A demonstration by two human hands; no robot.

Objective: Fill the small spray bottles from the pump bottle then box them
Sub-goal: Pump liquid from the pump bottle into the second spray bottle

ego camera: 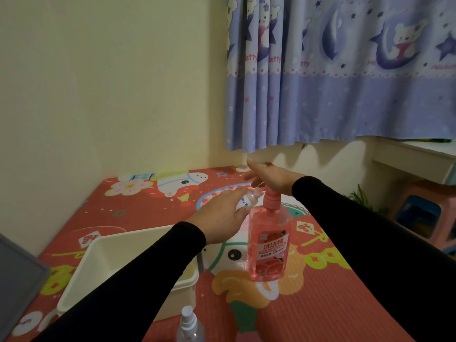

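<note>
Two small spray bottles and one pump bottle are present. From the left: a white box (128, 265) stands on the red mat (320, 292); a capped spray bottle (188, 325) stands just in front of it. The left hand (219, 218) grips an uncapped small bottle (248, 199), tilted, mouth at the pump spout. The right hand (270, 180), fingers straight, presses the pink pump bottle (270, 245) head. A curtain (345, 70) hangs behind.

Two forearms in snug, plain black long sleeves (153, 272) that end at the wrists, leaving the left hand (219, 218) and right hand (269, 180) bare
</note>
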